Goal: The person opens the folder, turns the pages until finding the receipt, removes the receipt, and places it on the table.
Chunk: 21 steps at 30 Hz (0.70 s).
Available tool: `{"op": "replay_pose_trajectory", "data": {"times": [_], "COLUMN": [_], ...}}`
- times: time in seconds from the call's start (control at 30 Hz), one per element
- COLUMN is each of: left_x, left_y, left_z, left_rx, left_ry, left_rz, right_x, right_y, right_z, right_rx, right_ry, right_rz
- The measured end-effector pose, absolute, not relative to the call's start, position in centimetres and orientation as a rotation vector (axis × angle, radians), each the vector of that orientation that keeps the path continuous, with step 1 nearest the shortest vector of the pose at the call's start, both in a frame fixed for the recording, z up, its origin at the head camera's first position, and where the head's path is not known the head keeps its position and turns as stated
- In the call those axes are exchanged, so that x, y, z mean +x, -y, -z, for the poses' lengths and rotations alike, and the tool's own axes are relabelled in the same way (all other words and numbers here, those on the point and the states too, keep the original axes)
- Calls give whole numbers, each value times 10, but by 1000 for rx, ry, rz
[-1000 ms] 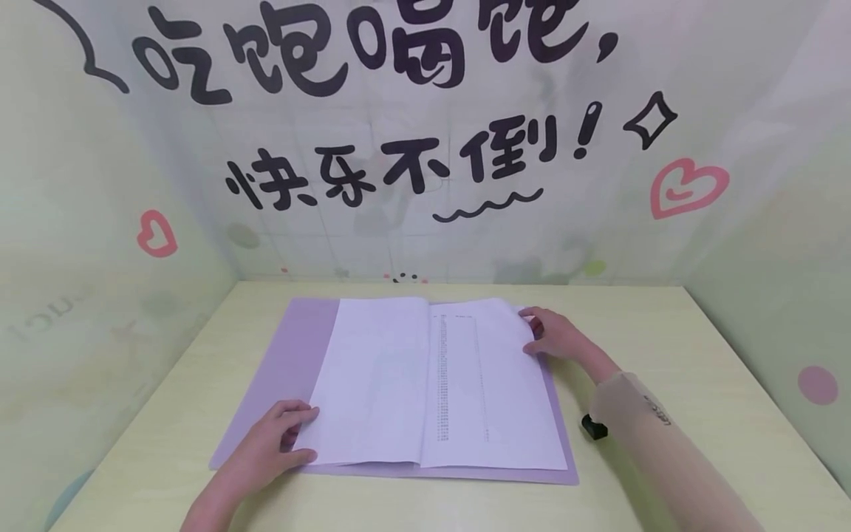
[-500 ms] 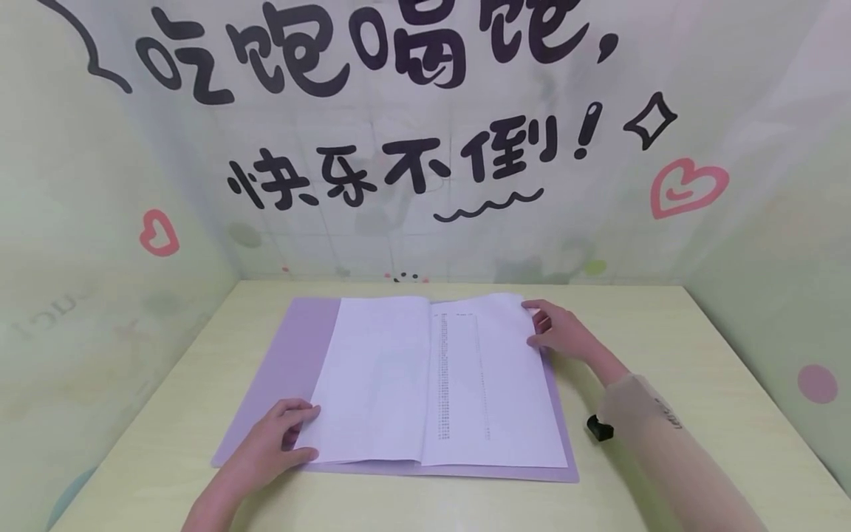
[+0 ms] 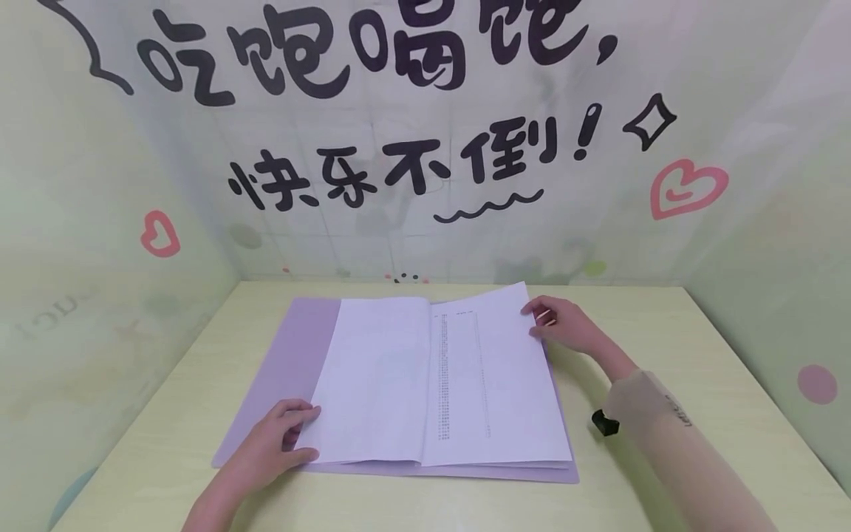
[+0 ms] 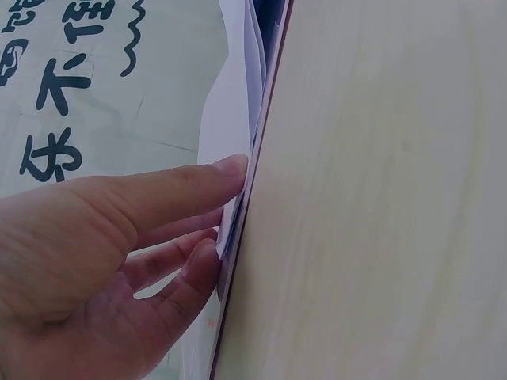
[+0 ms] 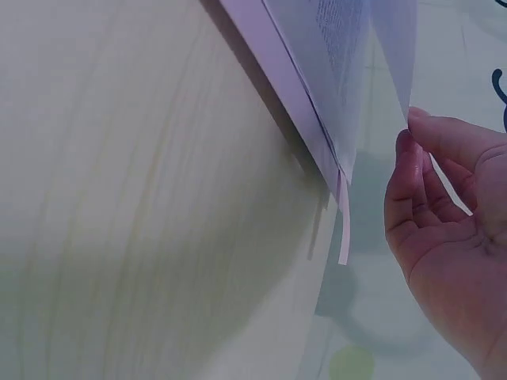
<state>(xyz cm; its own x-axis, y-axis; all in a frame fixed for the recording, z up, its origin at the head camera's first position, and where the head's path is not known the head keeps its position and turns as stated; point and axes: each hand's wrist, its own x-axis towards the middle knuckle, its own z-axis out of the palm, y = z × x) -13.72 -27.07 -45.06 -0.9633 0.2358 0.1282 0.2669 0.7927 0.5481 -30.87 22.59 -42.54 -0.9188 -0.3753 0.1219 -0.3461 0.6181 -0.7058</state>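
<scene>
Purple folder (image 3: 294, 355) open, lower centre. Your right hand (image 3: 565, 324) pinches the right page (image 3: 518, 384), upper edge raised. Your left hand (image 3: 274, 442), loosely spread, touches the left page (image 3: 372, 369), lower left. Likely mid-turn; next calls for a leftward sweep.

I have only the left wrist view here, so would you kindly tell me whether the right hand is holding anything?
Observer: Yes, the right hand pinches the right page by its outer edge, close to the far corner.

Operator: Thank you, that helps; would you also tell me whether that page is blank on the side facing up?

Observer: It is not: the head view shows columns of small print on it, too small for me to read.
</scene>
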Motion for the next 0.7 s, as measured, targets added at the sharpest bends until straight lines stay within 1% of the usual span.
{"op": "replay_pose_trajectory", "data": {"times": [0.23, 0.5, 0.7], "left_x": [-137, -137, -137], "left_y": [272, 272, 272], "left_z": [451, 451, 452], "left_rx": [-419, -427, -435], "left_ry": [2916, 2914, 2922], "left_rz": [942, 938, 933], "right_x": [-311, -313, -320], "right_y": [-227, -232, -228], "right_z": [412, 389, 375], "right_rx": [-641, -788, -839], "right_ry": [-2770, -2762, -2752], "right_rz": [1174, 999, 990]}}
